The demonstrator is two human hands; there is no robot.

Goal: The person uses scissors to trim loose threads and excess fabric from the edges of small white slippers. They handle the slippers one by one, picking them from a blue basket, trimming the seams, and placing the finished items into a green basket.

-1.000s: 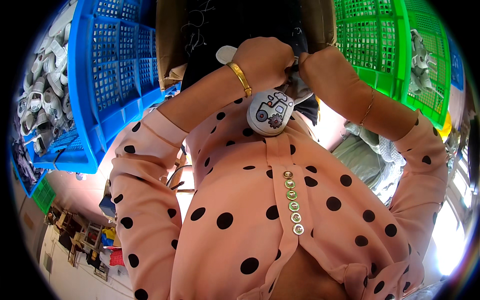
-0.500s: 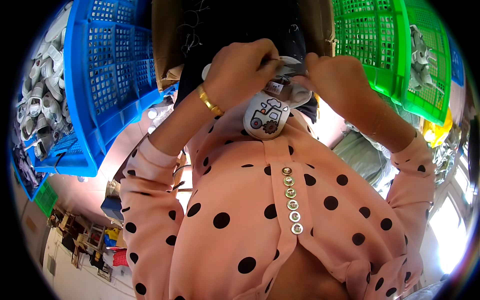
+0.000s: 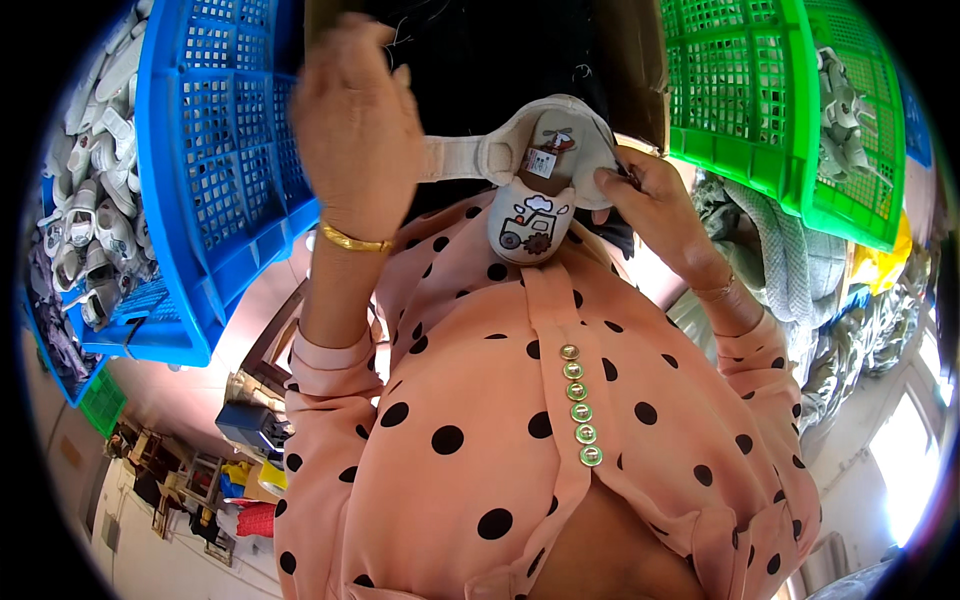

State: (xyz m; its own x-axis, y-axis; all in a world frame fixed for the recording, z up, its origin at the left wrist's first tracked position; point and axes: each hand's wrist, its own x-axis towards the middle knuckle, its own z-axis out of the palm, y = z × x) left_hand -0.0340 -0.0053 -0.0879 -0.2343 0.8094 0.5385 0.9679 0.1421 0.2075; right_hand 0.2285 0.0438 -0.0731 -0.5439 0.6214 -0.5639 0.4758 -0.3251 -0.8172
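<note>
A small white child's shoe (image 3: 523, 222) with a tractor picture on its toe rests against my shirt front. Its opening faces up, showing a printed insole with a white label. My right hand (image 3: 655, 200) grips the heel side of the shoe, thumb on the edge; a small dark thing shows at these fingers, too little of it to name. The shoe's pale strap (image 3: 455, 158) stretches out to the left, its end out of sight behind my left hand. My left hand (image 3: 362, 125) is raised, back toward me, thumb apart, fingers stretched away and slightly blurred.
A blue plastic crate (image 3: 225, 150) stands close on my left, beside a heap of white shoes (image 3: 95, 215). On the right are green crates (image 3: 740, 90), with more shoes (image 3: 842, 130). Dark cloth (image 3: 470, 60) with loose threads lies ahead. Grey bundled material (image 3: 790, 250) is below the green crates.
My left hand has left the shoe's opening and moved left and away. The strap now extends leftward, uncovering the insole. My right hand has come lower, onto the shoe's side.
</note>
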